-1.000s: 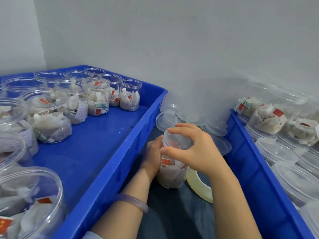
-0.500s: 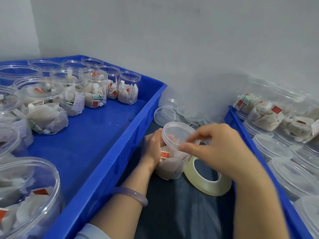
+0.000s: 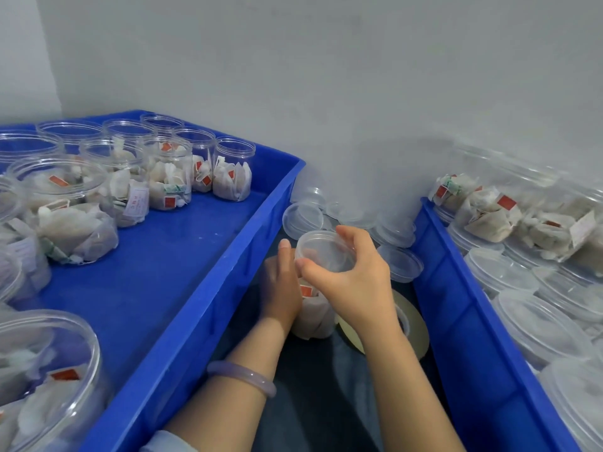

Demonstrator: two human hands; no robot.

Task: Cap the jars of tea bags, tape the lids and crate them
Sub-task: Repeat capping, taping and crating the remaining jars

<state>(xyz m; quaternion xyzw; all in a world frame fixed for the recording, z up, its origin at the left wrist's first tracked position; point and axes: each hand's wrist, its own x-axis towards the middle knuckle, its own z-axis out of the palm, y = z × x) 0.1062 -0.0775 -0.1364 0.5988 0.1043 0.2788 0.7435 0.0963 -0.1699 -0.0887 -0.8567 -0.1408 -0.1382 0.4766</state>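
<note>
A clear jar of tea bags [image 3: 315,316] stands on the dark surface between two blue crates. My left hand [image 3: 281,288] wraps around its left side. A clear lid [image 3: 323,251] sits on the jar's mouth, and my right hand [image 3: 354,275] grips the lid's rim from above with thumb and fingers. A roll of clear tape [image 3: 414,331] lies flat just right of the jar, partly hidden under my right wrist. Several uncapped jars [image 3: 233,172] of tea bags stand in the left crate [image 3: 202,288].
A loose pile of clear lids [image 3: 303,220] lies against the wall behind the jar. The right blue crate [image 3: 456,321] holds several capped jars [image 3: 502,272], some lying on their sides. A grey wall closes the back.
My right hand came back over the jar from the right and now grips the lid on its mouth. The tape roll is again partly covered by my wrist.
</note>
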